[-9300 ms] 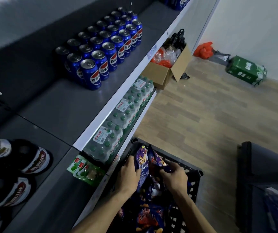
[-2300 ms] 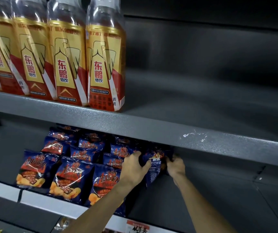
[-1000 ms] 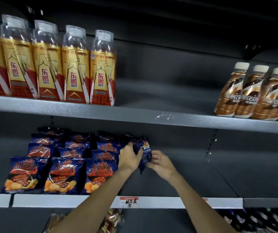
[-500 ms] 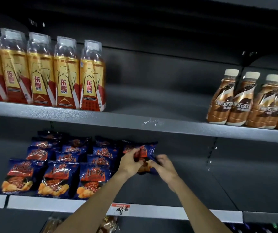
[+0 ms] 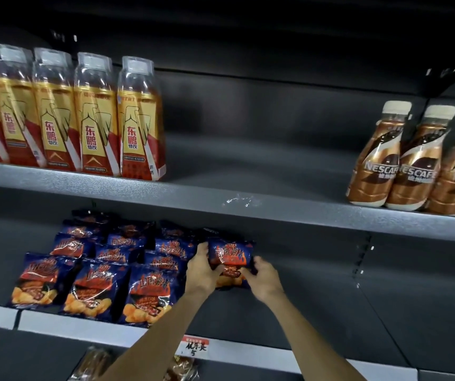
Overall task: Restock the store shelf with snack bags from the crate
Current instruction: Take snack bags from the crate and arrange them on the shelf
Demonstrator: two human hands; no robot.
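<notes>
Your left hand (image 5: 203, 273) and right hand (image 5: 262, 277) both grip one blue chip bag (image 5: 230, 257) upright between them on the grey shelf (image 5: 317, 306), stocked chip bags (image 5: 97, 270) just left of your grip.

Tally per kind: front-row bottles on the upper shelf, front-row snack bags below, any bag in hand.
Yellow-and-red plastic drink bottles: 5, leftmost cropped
Brown Nescafe coffee bottles: 3
Front-row dark blue snack bags: 3
Dark blue snack bag in left hand and right hand: 1
Total: 12

Both arms reach forward, left hand (image 5: 203, 270) and right hand (image 5: 262, 279) close together, fingers curled.
</notes>
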